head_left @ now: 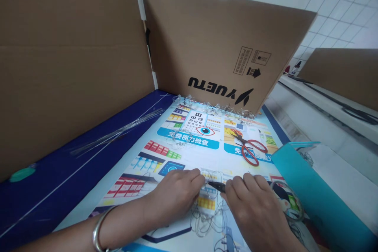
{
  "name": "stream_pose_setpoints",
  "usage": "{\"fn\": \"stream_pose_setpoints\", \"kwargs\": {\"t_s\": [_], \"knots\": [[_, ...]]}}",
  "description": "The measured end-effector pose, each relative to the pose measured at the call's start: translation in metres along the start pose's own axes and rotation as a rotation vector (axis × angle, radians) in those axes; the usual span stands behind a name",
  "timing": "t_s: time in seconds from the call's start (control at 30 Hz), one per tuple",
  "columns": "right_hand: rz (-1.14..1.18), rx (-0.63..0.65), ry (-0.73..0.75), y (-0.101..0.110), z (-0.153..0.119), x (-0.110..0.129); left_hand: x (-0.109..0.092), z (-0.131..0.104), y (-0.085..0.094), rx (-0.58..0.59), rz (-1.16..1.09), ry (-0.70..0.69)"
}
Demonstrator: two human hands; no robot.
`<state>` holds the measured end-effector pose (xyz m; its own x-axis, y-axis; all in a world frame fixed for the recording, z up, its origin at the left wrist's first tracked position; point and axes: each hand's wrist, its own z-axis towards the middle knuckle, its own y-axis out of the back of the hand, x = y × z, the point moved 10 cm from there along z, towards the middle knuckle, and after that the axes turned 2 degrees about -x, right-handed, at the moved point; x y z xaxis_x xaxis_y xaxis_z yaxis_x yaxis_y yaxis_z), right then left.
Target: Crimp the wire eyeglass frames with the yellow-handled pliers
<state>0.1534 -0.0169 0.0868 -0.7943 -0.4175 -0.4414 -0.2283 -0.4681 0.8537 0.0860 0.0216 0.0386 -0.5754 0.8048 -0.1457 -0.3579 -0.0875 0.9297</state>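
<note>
My left hand (177, 191), with a silver bangle (97, 233) on its wrist, is closed in a pinch on a thin wire. My right hand (256, 204) is wrapped round dark-jawed pliers (217, 186); their handles are hidden in my palm. The pliers' tips point left, close to my left fingertips. A loose tangle of thin silvery wire (206, 220) with small clear bits lies below and between my hands. Red-handled scissors (251, 151) rest with blades apart beyond my right hand.
Cardboard panels (189, 39) stand at the left and back. Small twisted wire pieces (218, 109) line the back panel's foot. Straight wires (124, 128) lie at the left. A turquoise box (319, 193) is at the right, beside a wire coil (299, 206). A printed sheet (141, 141) covers the table.
</note>
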Motion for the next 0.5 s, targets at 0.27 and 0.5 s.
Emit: {"fn": "stream_pose_setpoints", "kwargs": {"t_s": [0.27,0.5], "knots": [[0.013,-0.012,0.0,0.0012,0.0006,0.0012,-0.0005,0.0017,-0.0032,0.058,0.003,0.01],[0.035,0.037,-0.022,-0.0047,-0.002,-0.002,0.0026,0.0022,-0.0023,0.032,-0.019,0.035]]}}
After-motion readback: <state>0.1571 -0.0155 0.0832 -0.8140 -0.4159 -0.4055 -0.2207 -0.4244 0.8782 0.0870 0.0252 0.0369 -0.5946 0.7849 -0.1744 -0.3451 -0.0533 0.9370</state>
